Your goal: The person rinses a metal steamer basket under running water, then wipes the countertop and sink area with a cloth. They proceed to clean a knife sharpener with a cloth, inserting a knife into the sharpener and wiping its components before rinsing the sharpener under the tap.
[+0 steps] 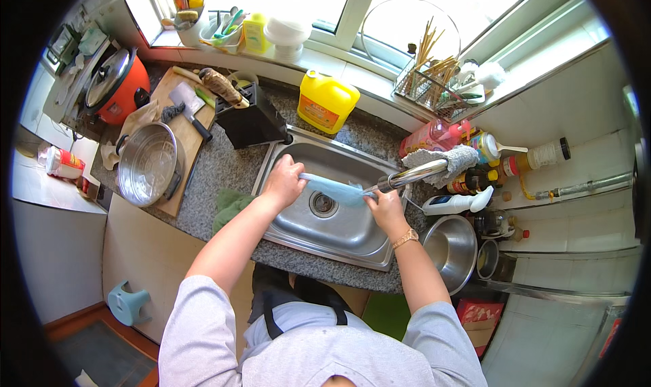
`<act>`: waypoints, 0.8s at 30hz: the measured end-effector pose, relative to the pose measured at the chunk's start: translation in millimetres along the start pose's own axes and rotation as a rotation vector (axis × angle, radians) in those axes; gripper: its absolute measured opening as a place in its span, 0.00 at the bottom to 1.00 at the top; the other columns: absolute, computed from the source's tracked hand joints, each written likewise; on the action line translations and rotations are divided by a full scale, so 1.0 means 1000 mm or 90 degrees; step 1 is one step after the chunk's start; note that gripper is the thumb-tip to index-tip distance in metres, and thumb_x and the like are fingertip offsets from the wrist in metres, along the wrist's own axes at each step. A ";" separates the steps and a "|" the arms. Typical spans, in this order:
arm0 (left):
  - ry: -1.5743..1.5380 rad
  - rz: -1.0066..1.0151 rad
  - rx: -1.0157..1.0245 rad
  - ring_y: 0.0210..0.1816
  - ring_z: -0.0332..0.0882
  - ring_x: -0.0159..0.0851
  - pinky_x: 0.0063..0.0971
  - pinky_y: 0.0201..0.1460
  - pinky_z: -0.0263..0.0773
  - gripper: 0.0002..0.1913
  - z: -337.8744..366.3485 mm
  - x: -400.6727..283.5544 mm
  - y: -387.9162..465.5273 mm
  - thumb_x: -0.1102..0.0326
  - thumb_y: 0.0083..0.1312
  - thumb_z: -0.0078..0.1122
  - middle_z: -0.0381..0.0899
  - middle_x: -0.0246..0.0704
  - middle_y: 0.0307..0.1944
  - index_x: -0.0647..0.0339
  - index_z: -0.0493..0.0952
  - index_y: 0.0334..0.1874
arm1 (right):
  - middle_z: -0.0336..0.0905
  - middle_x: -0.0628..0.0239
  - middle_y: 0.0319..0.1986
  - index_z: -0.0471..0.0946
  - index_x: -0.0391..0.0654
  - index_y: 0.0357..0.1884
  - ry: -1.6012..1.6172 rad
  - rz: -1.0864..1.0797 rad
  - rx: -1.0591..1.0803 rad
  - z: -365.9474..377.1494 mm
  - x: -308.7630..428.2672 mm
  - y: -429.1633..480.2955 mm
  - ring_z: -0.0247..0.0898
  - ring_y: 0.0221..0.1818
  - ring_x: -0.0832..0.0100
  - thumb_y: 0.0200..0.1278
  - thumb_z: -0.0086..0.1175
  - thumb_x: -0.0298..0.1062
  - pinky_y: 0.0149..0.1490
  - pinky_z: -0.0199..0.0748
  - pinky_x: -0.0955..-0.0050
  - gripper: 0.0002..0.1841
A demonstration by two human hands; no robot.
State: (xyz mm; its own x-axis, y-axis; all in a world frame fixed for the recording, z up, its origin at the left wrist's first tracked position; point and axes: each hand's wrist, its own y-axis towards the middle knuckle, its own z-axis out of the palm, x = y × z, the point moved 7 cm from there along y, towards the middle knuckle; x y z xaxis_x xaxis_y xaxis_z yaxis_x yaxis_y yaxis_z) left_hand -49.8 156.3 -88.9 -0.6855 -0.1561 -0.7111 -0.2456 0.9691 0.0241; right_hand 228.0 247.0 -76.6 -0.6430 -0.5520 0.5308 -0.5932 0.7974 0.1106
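A light blue cloth (335, 190) is stretched between my two hands above a stainless steel sink (356, 237). My left hand (286, 180) grips its twisted left end in a fist. On the other side, my right hand (386, 211) holds the cloth's right end, right by the mouth of the chrome faucet (412, 173). Whether water is running cannot be made out. Below the cloth, the drain strainer (323, 204) shows in the sink floor. A grey rag (441, 163) is draped over the faucet.
Left of the sink are a green cloth (230, 208), a black knife block (249, 117), a wooden cutting board (190, 145) with a cleaver (189, 102), and a steel pot (151, 163). Behind stands a yellow jug (328, 101). A steel basin (450, 252) and several bottles crowd the right.
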 end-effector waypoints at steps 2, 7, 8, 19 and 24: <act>0.148 0.056 -0.060 0.56 0.74 0.52 0.42 0.60 0.73 0.08 -0.006 0.001 0.000 0.66 0.59 0.69 0.75 0.44 0.51 0.62 0.84 0.37 | 0.83 0.46 0.37 0.86 0.37 0.42 -0.031 -0.094 -0.063 -0.008 0.012 0.000 0.79 0.45 0.43 0.67 0.63 0.35 0.52 0.75 0.55 0.11; -0.089 -0.159 0.016 0.51 0.80 0.52 0.40 0.56 0.75 0.13 0.037 0.027 -0.005 0.62 0.66 0.64 0.81 0.43 0.49 0.64 0.83 0.44 | 0.83 0.50 0.43 0.79 0.39 0.56 0.257 0.184 0.135 0.043 -0.003 0.001 0.83 0.44 0.64 0.70 0.56 0.27 0.46 0.85 0.62 0.14; -0.210 -0.174 0.052 0.51 0.81 0.49 0.39 0.56 0.75 0.14 0.057 0.020 -0.008 0.60 0.67 0.64 0.83 0.41 0.48 0.63 0.83 0.46 | 0.82 0.49 0.45 0.77 0.39 0.59 0.363 0.215 0.093 0.049 -0.002 0.001 0.83 0.44 0.62 0.69 0.57 0.27 0.44 0.83 0.59 0.17; -0.949 -0.609 0.087 0.64 0.76 0.47 0.56 0.67 0.71 0.24 0.158 0.002 -0.033 0.52 0.80 0.49 0.78 0.41 0.60 0.56 0.66 0.72 | 0.82 0.69 0.32 0.85 0.41 0.44 0.529 0.446 0.084 0.063 -0.012 -0.012 0.78 0.39 0.72 0.66 0.59 0.34 0.45 0.76 0.69 0.10; -1.112 -0.533 0.195 0.58 0.80 0.48 0.55 0.62 0.78 0.20 0.192 -0.041 -0.012 0.52 0.82 0.47 0.81 0.42 0.57 0.62 0.72 0.61 | 0.74 0.61 0.54 0.63 0.45 0.67 0.684 0.355 -0.047 0.062 -0.028 -0.020 0.76 0.53 0.70 0.65 0.58 0.23 0.56 0.78 0.68 0.29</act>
State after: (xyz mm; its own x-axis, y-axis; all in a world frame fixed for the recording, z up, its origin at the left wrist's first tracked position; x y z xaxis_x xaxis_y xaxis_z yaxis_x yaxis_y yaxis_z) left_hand 112.8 188.3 -194.8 0.8830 -0.3753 -0.2818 0.1444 0.7886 -0.5977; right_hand 228.3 231.5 -145.6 -0.0505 0.3274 0.9436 -0.3110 0.8926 -0.3263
